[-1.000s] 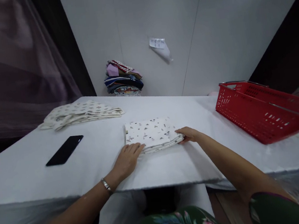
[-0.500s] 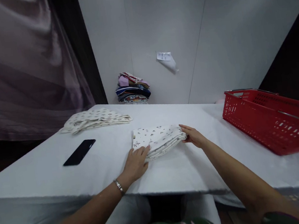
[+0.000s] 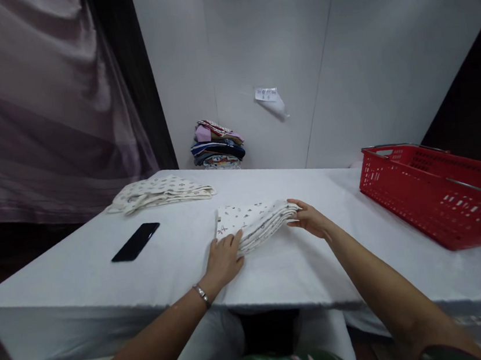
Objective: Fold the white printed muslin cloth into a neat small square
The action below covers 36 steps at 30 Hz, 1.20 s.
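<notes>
A folded white cloth (image 3: 248,220) with small dark prints lies in front of me, its several layers showing along the near edge. My left hand (image 3: 224,259) is closed at its near left corner, curved fingers on top and thumb at the near edge. At the right end, my right hand (image 3: 310,218) grips the layers, thumb side up and some fingers underneath. That end is raised off the table while the left part rests on it. Where the right fingertips sit between the layers is hidden.
The white-covered table (image 3: 180,257) carries a black phone (image 3: 136,242) at left and another printed cloth (image 3: 161,192), loosely folded, behind it. A red basket (image 3: 427,198) stands at right. Against the wall is a pile of folded fabrics (image 3: 219,146); a paper label (image 3: 267,95) hangs above.
The cloth's right end is lifted and tilted more, so its layers fan out more. My right fingers have spread slightly beneath it. The view has shifted a little.
</notes>
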Each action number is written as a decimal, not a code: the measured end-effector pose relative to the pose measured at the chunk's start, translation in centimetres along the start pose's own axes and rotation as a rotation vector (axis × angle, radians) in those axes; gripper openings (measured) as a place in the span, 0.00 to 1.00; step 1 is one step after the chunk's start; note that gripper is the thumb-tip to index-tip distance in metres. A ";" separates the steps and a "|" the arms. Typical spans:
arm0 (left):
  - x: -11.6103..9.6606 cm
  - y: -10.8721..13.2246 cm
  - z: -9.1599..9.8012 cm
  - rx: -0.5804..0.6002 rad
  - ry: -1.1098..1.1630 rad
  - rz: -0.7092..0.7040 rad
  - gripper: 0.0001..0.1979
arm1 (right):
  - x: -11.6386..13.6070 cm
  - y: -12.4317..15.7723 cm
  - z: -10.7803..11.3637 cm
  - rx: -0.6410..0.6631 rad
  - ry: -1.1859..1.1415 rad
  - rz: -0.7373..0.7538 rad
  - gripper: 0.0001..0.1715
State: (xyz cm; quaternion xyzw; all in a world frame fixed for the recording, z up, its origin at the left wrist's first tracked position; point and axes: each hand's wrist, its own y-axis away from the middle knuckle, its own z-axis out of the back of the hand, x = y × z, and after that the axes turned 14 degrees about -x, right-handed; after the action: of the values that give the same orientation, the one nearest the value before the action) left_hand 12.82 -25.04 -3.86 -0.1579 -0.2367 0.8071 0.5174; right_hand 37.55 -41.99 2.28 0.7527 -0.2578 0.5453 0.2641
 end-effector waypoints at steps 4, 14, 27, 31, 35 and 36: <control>-0.5 -0.4 0.1 -0.019 -0.028 -0.022 0.32 | -0.9 -0.1 -0.1 -0.072 0.127 0.136 0.43; 1.2 -2.7 2.7 -0.119 -0.057 -0.036 0.29 | -2.6 -0.7 -1.1 -0.288 0.362 0.520 0.30; 4.0 -11.0 12.9 -0.059 0.566 0.262 0.26 | 10.2 0.4 -0.4 -0.330 0.701 0.706 0.23; 6.7 -12.9 5.6 0.143 0.718 0.408 0.24 | 4.6 -4.6 -0.1 -0.368 0.634 0.251 0.24; 7.5 -12.3 -2.3 0.235 0.684 0.550 0.16 | -2.2 -8.3 0.4 -0.434 0.654 -0.021 0.23; 7.6 -12.0 -3.7 0.232 0.677 0.569 0.14 | -3.2 -8.7 0.6 -0.436 0.654 -0.039 0.23</control>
State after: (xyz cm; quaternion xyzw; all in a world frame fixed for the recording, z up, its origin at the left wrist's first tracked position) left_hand 20.59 -13.07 -0.46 -0.4124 0.0904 0.8414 0.3374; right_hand 42.98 -35.72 -1.96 0.4699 -0.2555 0.6837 0.4964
